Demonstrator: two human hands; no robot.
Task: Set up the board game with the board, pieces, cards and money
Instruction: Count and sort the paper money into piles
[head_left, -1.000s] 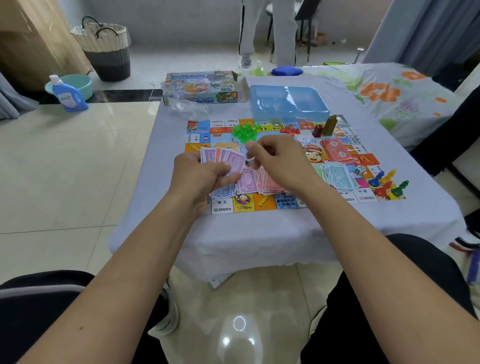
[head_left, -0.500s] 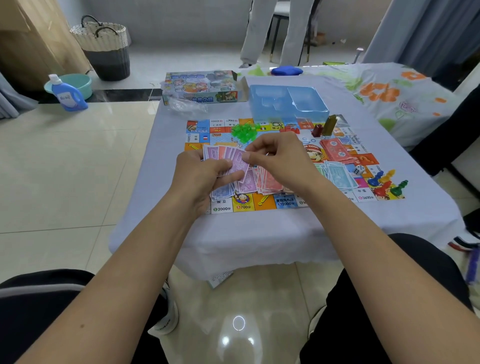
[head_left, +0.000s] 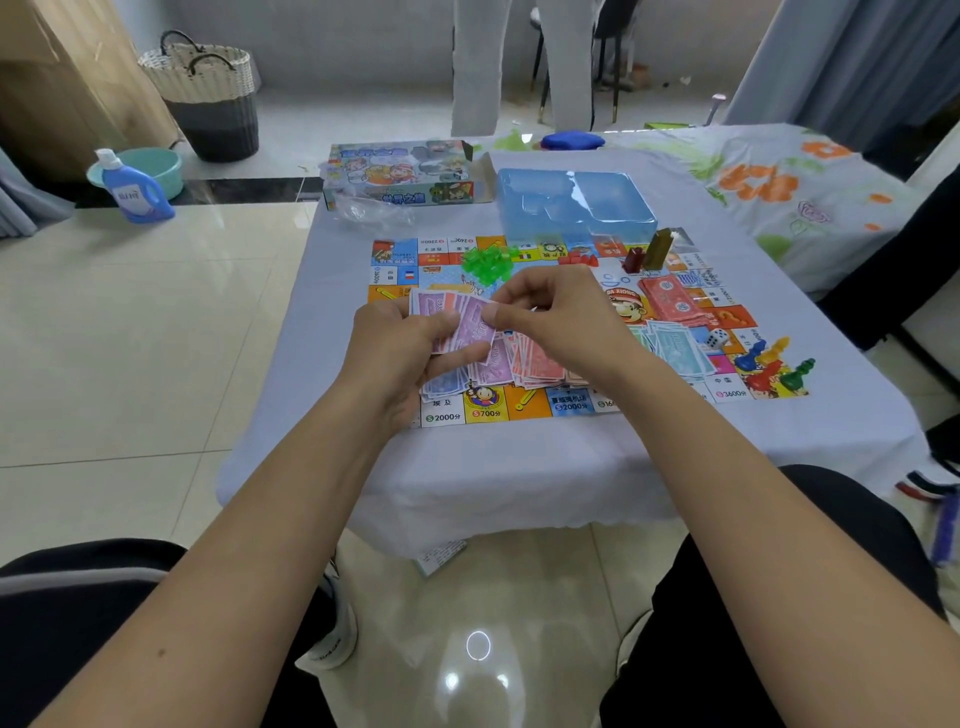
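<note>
A: What is the step in hand, by your reading?

B: Sorting the play money. The left hand (head_left: 400, 345) grips a fanned bundle of purple paper notes (head_left: 460, 325) above the near part of the colourful square game board (head_left: 519, 402), thumb across the front, fingers curled behind. The right hand (head_left: 550, 312) pinches the edge of the top note between thumb and forefinger.

A: And the rest of the money?

B: On the board. A loose spread of pink and red notes (head_left: 535, 364) lies just under the hands, pale blue notes (head_left: 675, 348) to the right of them, and a red stack (head_left: 670, 304) farther back.

A: How to do this well?

B: I would draw one note at a time, sliding it sideways off the fan, not lifting, so the thin paper does not drag its neighbour along. The left thumb should press firmly enough to hold the fan, but not so hard the top note creases. Then lay each colour on its own pile, edges squared.

A: Any hazards?

B: The heap of small green plastic houses (head_left: 485, 260) sits just beyond the hands, and the white die (head_left: 716, 339) and coloured plastic pawns (head_left: 774, 366) stand near the blue notes. A careless sweep could scatter them over the cloth-covered worktop (head_left: 519, 467). The clear blue plastic tray (head_left: 574, 205) and the printed cardboard game box (head_left: 400, 174) lie beyond the board, well out of the way.
</note>
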